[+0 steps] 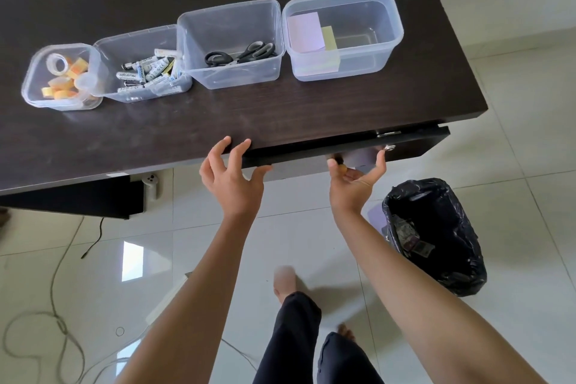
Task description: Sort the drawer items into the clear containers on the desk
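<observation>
Head view of a sorting step at a dark wood-grain laminate desk. The dark flat-fronted drawer lies directly ahead of both hands, barely open, its long axis running left to right along the desk edge. The left hand is spread open, fingertips on the desk edge and thumb against the drawer front's left end, holding nothing. The right hand is nearer the drawer's middle, palm up beneath the front; its fingers curl loosely around a small round orange object, probably a tape roll, though this is too small to confirm. Beyond the hands, well apart, stand four clear thin-walled plastic containers in a row, each touching its neighbour. Far left of the left hand is the small tub of orange and clear tape rolls, then the tub of white cylindrical batteries, the square tub with black-handled scissors, and, ahead of the right hand, the rounded tub of lilac and yellow paper notes. The orange object's likely destination therefore lies far left across the body, nearer the left hand. A black plastic-lined bin stands on glossy white tiles to the right.
</observation>
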A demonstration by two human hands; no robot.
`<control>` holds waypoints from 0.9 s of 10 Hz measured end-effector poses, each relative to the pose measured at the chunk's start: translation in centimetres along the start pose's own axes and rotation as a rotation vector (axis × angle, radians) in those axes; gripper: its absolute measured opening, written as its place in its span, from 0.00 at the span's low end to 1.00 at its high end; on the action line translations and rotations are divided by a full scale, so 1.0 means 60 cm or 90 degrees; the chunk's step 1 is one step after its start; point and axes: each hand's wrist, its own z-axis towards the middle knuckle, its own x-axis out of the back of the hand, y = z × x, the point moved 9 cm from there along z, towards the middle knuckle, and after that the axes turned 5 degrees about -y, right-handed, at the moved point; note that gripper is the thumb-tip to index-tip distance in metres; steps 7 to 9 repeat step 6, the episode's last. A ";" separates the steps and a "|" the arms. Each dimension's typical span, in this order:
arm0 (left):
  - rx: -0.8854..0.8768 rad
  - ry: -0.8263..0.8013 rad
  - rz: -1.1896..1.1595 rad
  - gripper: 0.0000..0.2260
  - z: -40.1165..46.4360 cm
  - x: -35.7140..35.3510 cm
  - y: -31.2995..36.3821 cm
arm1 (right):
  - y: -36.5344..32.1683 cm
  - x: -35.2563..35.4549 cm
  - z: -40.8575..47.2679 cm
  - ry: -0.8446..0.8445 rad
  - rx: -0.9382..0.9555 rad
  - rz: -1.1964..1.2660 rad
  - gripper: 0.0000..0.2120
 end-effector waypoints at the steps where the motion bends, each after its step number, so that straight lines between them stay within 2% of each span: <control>1: -0.022 0.031 0.012 0.23 0.001 -0.002 0.003 | 0.004 -0.006 0.007 -0.003 0.012 0.004 0.45; 2: -0.006 0.076 0.008 0.20 0.016 -0.004 0.010 | 0.002 -0.021 0.026 -0.012 0.026 0.002 0.44; 3: 0.051 0.089 -0.001 0.15 0.038 -0.006 0.013 | -0.005 -0.040 0.049 -0.014 0.037 0.004 0.43; 4: 0.057 0.102 0.021 0.14 0.049 -0.002 0.020 | -0.008 -0.053 0.060 -0.020 0.031 -0.027 0.42; 5: 0.042 0.077 0.033 0.14 0.045 -0.008 0.022 | -0.013 -0.053 0.057 -0.040 0.050 -0.064 0.43; 6: 0.023 -0.028 0.036 0.22 0.024 -0.025 0.018 | -0.019 -0.046 0.046 -0.074 0.044 -0.114 0.45; 9: 0.023 -0.028 0.036 0.22 0.024 -0.025 0.018 | -0.019 -0.046 0.046 -0.074 0.044 -0.114 0.45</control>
